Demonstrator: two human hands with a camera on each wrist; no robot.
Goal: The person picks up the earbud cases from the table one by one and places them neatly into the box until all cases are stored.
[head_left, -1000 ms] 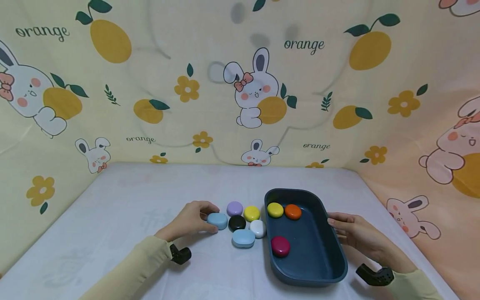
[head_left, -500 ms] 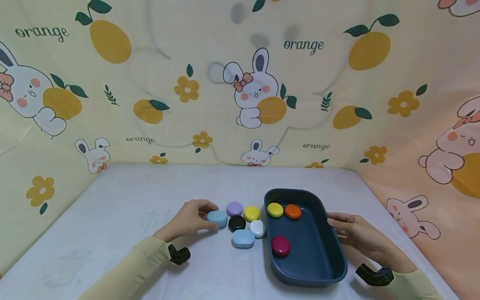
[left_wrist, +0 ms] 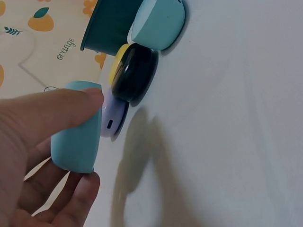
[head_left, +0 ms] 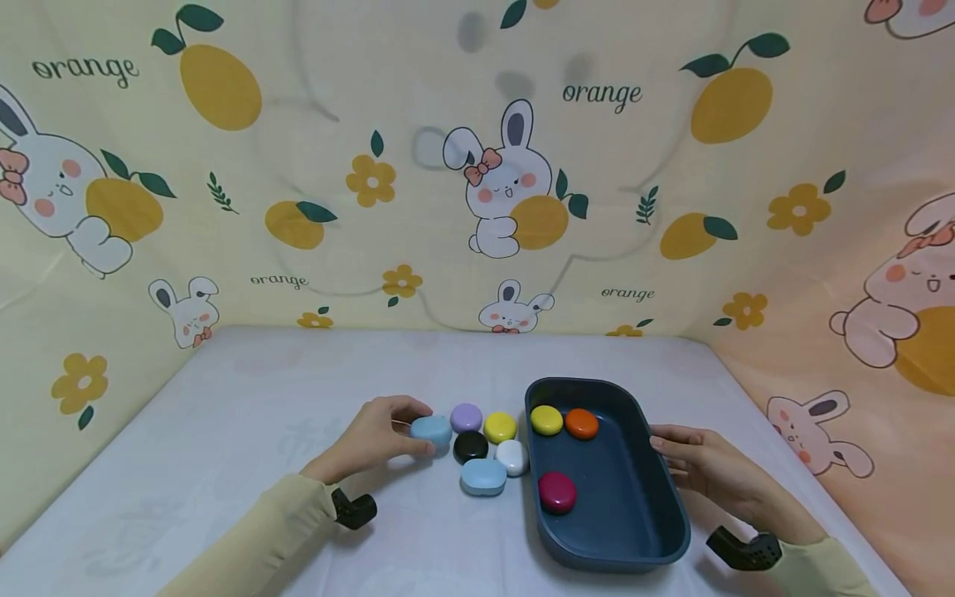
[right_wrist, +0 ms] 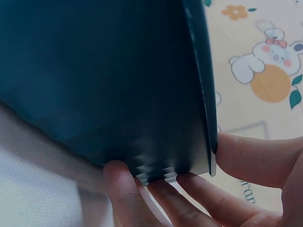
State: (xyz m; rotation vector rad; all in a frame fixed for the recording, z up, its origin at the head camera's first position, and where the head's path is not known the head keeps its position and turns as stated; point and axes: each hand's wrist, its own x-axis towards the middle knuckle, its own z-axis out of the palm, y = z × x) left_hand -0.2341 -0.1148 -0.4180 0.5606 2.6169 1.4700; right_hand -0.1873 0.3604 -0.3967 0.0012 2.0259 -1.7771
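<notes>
Printed cloth [head_left: 298,166] backs the white surface [head_left: 254,414]. Dark tray [head_left: 619,481]: right grip [head_left: 719,473] holds its right wall. Left of the tray, the left grip [head_left: 376,431] pinches a blue case [head_left: 430,430]. Three cases [head_left: 557,492] already lie inside the tray; five others [head_left: 471,448] lie outside, to its left.

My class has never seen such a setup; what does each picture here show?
There is no machine, just a person working bare-handed. The wide picture comes from a head-worn camera; the close ones from the black camera on each wrist. The left hand pinches a light-blue oval piece above the white surface, while the right hand holds a dark blue tray. On the surface sit a second light-blue piece, a lilac piece, a yellow piece, a black piece and a white piece. The tray contains another yellow piece, an orange piece and a dark red piece.
</notes>
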